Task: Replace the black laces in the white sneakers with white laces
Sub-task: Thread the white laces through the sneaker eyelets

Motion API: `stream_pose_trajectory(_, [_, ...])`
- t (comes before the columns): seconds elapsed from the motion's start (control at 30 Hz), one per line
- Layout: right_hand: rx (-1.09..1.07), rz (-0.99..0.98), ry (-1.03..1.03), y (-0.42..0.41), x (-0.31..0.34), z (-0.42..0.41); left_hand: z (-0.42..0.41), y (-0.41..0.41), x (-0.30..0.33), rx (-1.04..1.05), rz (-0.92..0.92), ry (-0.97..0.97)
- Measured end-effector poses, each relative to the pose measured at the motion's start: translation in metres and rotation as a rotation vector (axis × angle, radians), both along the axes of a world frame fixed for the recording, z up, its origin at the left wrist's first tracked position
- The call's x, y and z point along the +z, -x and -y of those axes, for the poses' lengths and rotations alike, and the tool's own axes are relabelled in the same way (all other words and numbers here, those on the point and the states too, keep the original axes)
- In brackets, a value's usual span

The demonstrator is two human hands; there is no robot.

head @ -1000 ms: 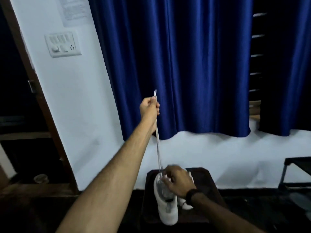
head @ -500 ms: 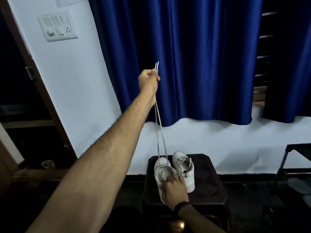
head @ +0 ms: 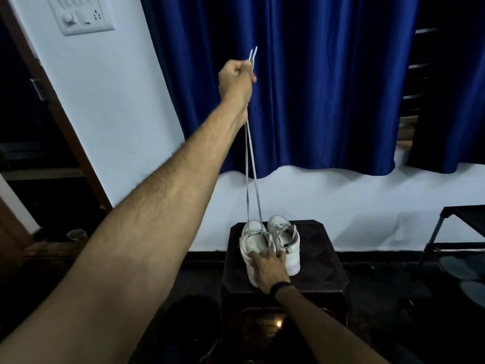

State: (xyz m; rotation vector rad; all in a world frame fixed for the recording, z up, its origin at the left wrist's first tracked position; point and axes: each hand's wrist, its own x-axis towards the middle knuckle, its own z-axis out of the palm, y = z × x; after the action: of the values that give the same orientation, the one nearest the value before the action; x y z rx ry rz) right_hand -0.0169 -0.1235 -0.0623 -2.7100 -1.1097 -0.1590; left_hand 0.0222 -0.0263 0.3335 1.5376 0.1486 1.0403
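The left hand (head: 236, 80) is up high in a tight fist round both ends of the white lace (head: 251, 164) — the two tips stick out above the fist, and the two strands run straight down, pulled tight, into the left sneaker (head: 254, 248). The right hand (head: 267, 269) rests on that sneaker with its fingers spread flat over the back part, pressing it onto the dark stool (head: 322, 258) — the other sneaker (head: 284, 237) stands just beside it.

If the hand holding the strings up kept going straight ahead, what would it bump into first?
Probably the shiny blue curtain; the left hand gripping the white lace ends points toward it, though depth is unclear.
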Motion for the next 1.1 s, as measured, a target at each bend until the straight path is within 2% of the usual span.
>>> stream_pose_trajectory(0.17, [-0.003, -0.058, 0.017, -0.002, 0.006, -0.001, 0.012, 0.019, 0.067, 0.001, 0.176, -0.11])
stream_pose_trajectory(0.27, [-0.004, -0.06, 0.005, -0.002, 0.003, -0.001, 0.015, 0.024, 0.084, 0.003, 0.219, -0.151])
stream_pose_trajectory(0.77, [-0.036, -0.114, -0.017, -0.004, 0.007, -0.008, 0.016, 0.028, 0.069, 0.019, 0.131, -0.082])
stream_pose_trajectory(0.93, [0.042, -0.224, 0.083, -0.011, 0.016, -0.009, 0.02, 0.035, 0.08, 0.027, 0.164, -0.097])
stream_pose_trajectory(1.1, [0.006, -0.205, 0.11, -0.012, 0.02, -0.012, 0.02, 0.039, 0.088, 0.045, 0.192, -0.115])
